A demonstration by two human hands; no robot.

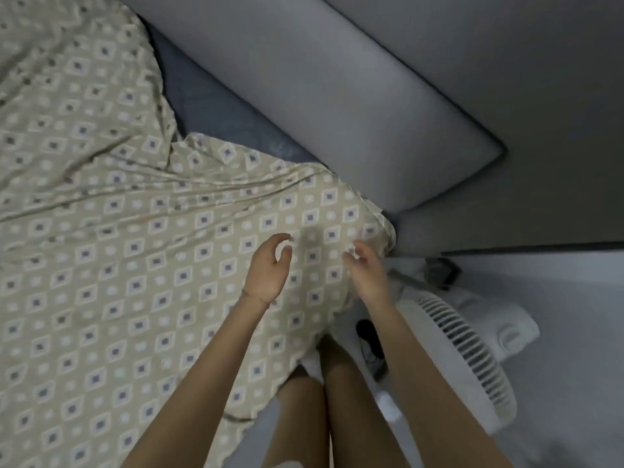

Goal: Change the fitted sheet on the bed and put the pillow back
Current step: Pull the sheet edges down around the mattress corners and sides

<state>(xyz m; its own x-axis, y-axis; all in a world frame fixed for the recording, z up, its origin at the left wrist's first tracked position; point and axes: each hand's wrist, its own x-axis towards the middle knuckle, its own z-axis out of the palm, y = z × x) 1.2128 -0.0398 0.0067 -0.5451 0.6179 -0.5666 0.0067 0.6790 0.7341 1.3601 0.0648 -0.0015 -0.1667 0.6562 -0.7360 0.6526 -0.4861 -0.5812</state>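
A beige fitted sheet point(135, 248) with a diamond pattern covers most of the bed and is pulled over the near corner by the headboard. A strip of dark blue mattress point(216, 106) shows bare between the sheet and the headboard. My left hand point(268, 268) hovers just above the sheet near that corner, its fingers loosely curled, holding nothing. My right hand point(366, 271) hangs beside it at the corner's edge, fingers relaxed and blurred, also empty. No pillow is in view.
A grey padded headboard point(354, 106) runs diagonally across the top. On the pale floor to the right stands a white fan point(466, 352) close to the bed, with a dark object point(445, 268) behind it. My bare legs point(324, 400) stand against the bed's side.
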